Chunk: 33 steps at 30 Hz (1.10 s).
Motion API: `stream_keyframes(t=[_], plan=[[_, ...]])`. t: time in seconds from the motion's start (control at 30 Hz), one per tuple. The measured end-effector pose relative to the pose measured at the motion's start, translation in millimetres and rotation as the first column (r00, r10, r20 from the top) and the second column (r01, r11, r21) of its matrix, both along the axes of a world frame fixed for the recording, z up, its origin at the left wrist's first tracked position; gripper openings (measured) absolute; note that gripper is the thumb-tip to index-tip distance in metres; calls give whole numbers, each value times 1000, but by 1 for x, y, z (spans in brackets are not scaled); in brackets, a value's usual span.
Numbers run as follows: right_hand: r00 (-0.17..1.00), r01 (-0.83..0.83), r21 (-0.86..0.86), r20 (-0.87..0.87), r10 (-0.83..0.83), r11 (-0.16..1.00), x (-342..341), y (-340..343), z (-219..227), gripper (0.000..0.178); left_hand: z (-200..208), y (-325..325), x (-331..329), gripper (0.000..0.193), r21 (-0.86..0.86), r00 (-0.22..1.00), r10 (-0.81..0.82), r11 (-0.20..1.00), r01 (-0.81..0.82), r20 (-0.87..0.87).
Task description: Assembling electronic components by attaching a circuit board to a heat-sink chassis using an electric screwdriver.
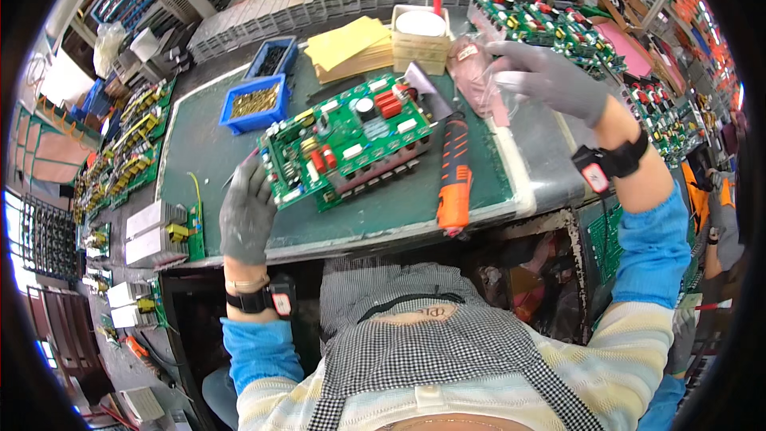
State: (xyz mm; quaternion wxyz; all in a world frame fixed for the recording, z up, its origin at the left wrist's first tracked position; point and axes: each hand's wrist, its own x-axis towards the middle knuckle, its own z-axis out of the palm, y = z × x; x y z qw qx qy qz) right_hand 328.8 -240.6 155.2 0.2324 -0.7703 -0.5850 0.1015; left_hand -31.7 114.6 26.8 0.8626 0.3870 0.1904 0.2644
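A green circuit board (351,132) with red, white and yellow parts is tilted above the worktable, a row of metal pieces along its near edge. My left hand (246,211), in a grey glove, grips its left end; some fingertips are hidden by the board. On the right, my grey-gloved right hand (550,80) is raised with its fingers apart and nothing visible in them. Beneath those fingers lies a pink plastic bag (472,72). An orange power screwdriver (455,183) rests on the table between the board and my right forearm.
Blue bins hold brass-coloured screws (255,101) and dark small parts (271,58). Behind the board are yellow sheets (349,44) and a white square container (420,40). More circuit boards (535,24) stand at the far right, others (128,152) at left beside heat sinks (155,233).
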Motion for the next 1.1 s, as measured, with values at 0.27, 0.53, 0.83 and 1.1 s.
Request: stream_keyframes(t=[0.27,0.53,0.83,1.1], plan=[[992,68,-93,110,-58,993,-14,112,-68,48,-7,31,20,41,-219,890,-412,866,449,195],[845,528,-61,-58,-532,847,-50,113,-32,47,48,-1,24,44,129,799,-509,859,496,320],[794,581,103,-290,-535,807,-11,-59,44,53,108,-114,85,46,-16,619,-630,695,719,468],[674,705,12,303,-674,709,54,-170,-10,44,57,-225,174,37,-293,463,-819,376,879,338]])
